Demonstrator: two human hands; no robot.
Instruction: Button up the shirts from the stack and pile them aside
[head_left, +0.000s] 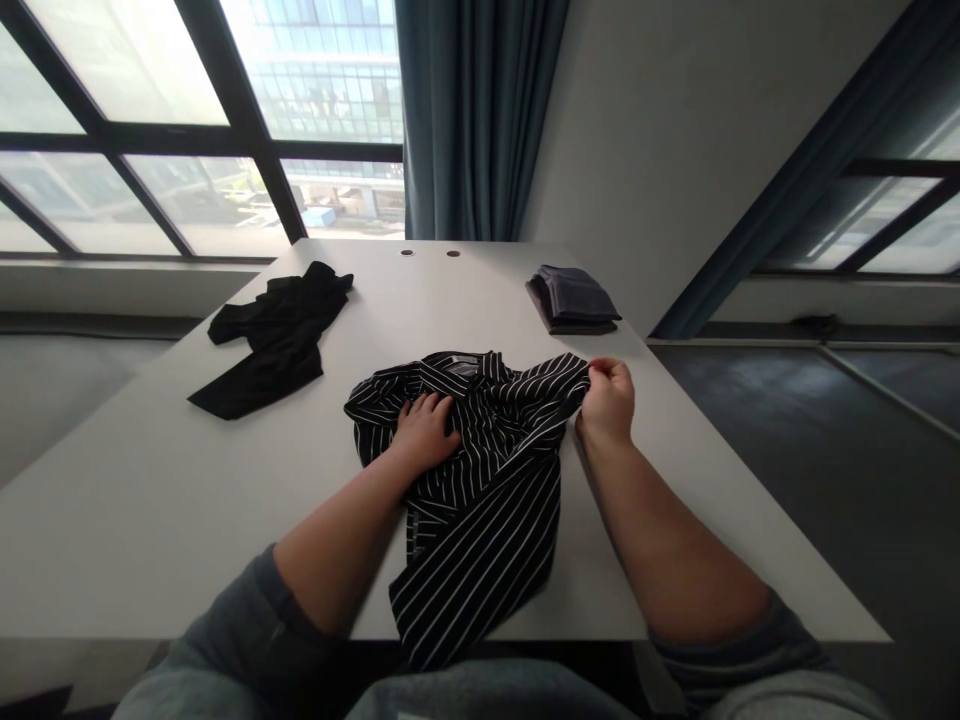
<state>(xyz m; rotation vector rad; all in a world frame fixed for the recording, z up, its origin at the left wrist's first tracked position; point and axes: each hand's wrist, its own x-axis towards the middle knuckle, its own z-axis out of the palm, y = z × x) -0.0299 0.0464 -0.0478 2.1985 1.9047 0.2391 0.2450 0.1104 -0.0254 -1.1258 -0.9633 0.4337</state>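
A crumpled black shirt with white pinstripes (480,530) lies in the middle of the white table (150,530), its collar at the far end and its lower part hanging over the near edge. My left hand (425,430) rests on the cloth with its fingers apart, just below the collar. My right hand (607,400) pinches a raised edge of the shirt at its right side. The part of the shirt under my left hand is hidden.
A black garment (274,340) lies crumpled at the left of the table. A folded dark grey stack of clothes (571,300) sits at the far right. Two round grommets (429,253) mark the far end, beyond which stand a curtain and windows.
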